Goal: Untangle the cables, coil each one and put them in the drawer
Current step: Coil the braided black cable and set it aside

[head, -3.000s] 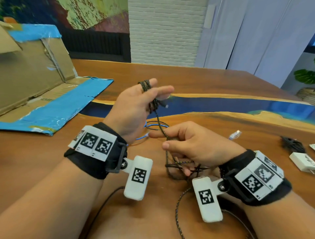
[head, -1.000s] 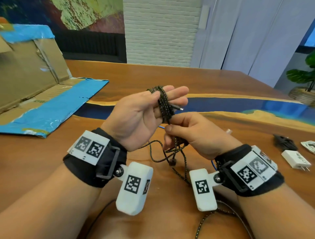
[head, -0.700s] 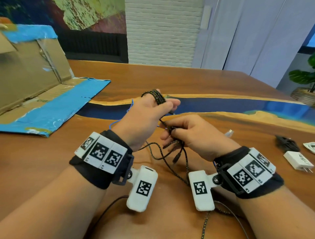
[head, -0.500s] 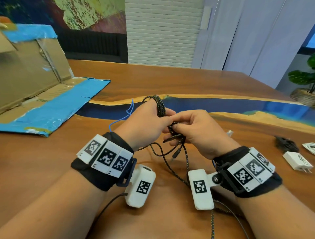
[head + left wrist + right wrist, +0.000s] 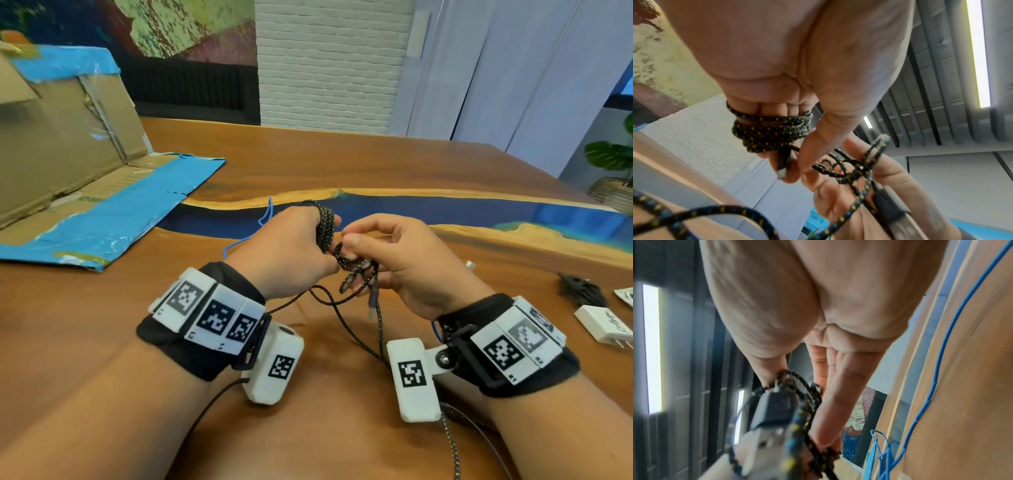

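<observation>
1. We wind the braided cable (image 5: 325, 224) around our left hand (image 5: 284, 246); its fingers are curled on the coil.
2. Our right hand (image 5: 394, 260) pinches the loose, tangled end; the coil is unfinished.
3. The blue cable (image 5: 265, 219) lies uncoiled on the table (image 5: 342, 164); we see no drawer.

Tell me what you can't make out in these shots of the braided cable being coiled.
- Drawer: in no view.
- Braided cable: its far end runs off the bottom edge of the head view.
- Blue cable: mostly hidden behind the left hand in the head view.
- Right hand: the blurred USB plug blocks its grip in the right wrist view.
- Black item by the white charger: too small to identify.
</observation>
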